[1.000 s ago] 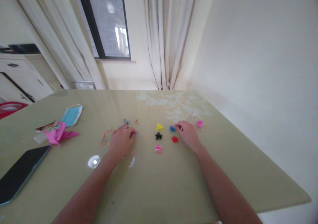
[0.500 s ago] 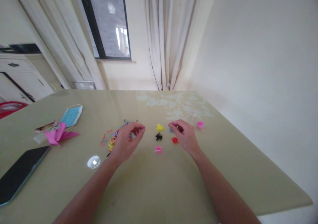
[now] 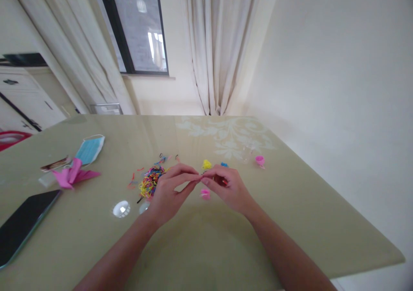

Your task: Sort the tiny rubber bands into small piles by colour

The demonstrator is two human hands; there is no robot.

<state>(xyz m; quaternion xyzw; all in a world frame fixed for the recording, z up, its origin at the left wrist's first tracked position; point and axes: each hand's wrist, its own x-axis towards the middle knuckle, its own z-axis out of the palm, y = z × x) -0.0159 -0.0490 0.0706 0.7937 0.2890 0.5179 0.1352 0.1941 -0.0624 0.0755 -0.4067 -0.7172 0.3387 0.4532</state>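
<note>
My left hand (image 3: 174, 190) and my right hand (image 3: 227, 187) meet at their fingertips, each closed in a pinch. Whatever lies between the fingers is too small to make out. Left of the hands is a mixed pile of colourful little rubber bands (image 3: 150, 182), partly behind my left hand. Sorted by colour, a yellow heap of bands (image 3: 207, 165) and a blue heap (image 3: 224, 165) lie just beyond the fingers. A pink heap (image 3: 205, 194) sits below them. The red heap shows only in part behind my right hand, and the black one is almost wholly covered.
On the table's left are a phone (image 3: 29, 222), a pink folded paper shape (image 3: 75, 174) and a blue face mask (image 3: 90, 150). A small pink cup-shaped thing (image 3: 260, 161) stands at the right. Near my left forearm lies a clear shiny dome (image 3: 121, 209).
Both hands have come together from apart, so their fingertips now touch. More of the mixed pile and the blue heap shows, while the black and red heaps are now mostly covered.
</note>
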